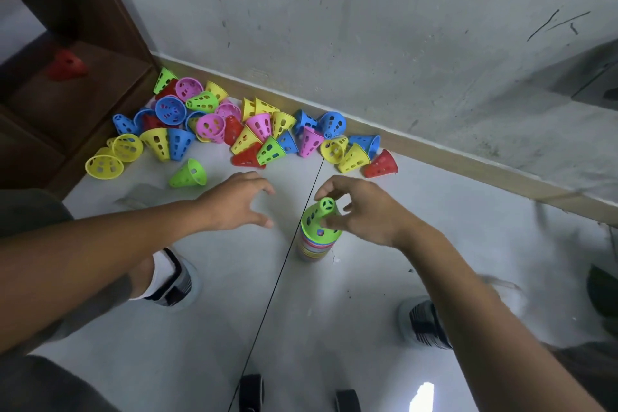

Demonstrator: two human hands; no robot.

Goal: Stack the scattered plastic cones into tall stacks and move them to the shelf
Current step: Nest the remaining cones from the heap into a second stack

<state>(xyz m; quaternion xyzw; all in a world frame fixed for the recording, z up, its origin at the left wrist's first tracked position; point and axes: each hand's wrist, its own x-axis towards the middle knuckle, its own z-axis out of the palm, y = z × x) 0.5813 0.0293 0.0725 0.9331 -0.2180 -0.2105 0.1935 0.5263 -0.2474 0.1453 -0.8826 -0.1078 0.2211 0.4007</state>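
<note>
On the floor [368, 278], right hand [361, 214] apparently pinches green cone [322, 217] atop stack [316, 247].

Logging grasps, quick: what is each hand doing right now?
Left hand: open, fingers spread above the floor, holding nothing.
Right hand: fingers curled round the top green perforated plastic cone on the stack.

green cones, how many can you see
5: one at the pile's far left by the shelf, one lying atop the pile, one mid-pile, one alone on the floor, one topping the stack. Others may be buried.
</note>
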